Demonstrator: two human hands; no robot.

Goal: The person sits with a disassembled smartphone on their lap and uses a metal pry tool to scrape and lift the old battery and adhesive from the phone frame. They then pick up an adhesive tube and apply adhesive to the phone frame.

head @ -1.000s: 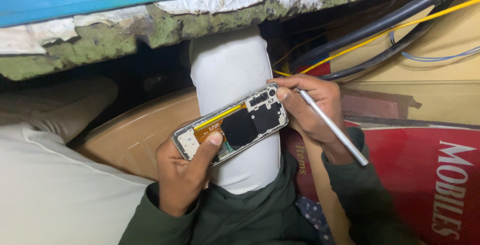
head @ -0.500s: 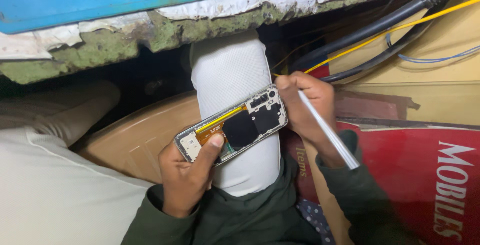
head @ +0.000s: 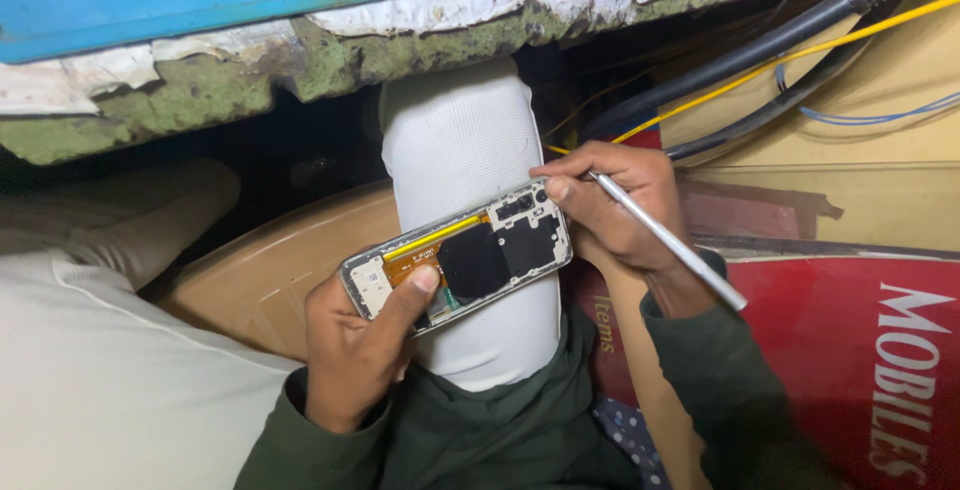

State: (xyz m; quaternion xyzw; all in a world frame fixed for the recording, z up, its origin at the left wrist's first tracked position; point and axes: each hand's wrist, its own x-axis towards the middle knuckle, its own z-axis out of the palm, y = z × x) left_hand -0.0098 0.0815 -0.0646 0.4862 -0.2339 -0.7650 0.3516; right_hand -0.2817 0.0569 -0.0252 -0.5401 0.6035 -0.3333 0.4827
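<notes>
Opened smartphone (head: 458, 264), back cover off, showing black shielding and orange flex, lies across a white-clad knee (head: 470, 150); left hand (head: 355, 350) clasps it, right hand (head: 615, 205) pinches a slim metal screwdriver (head: 668, 242) at its corner.

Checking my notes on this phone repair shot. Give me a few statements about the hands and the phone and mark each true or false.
1. The left hand holds the opened phone from below, thumb on its inside. True.
2. The right hand holds a thin silver tool. True.
3. The phone's back cover is on. False: its inner parts are bare.
4. The tool's tip is at the phone's lower-left end. False: it meets the upper-right corner.
5. The phone lies over a white-clad knee. True.
</notes>
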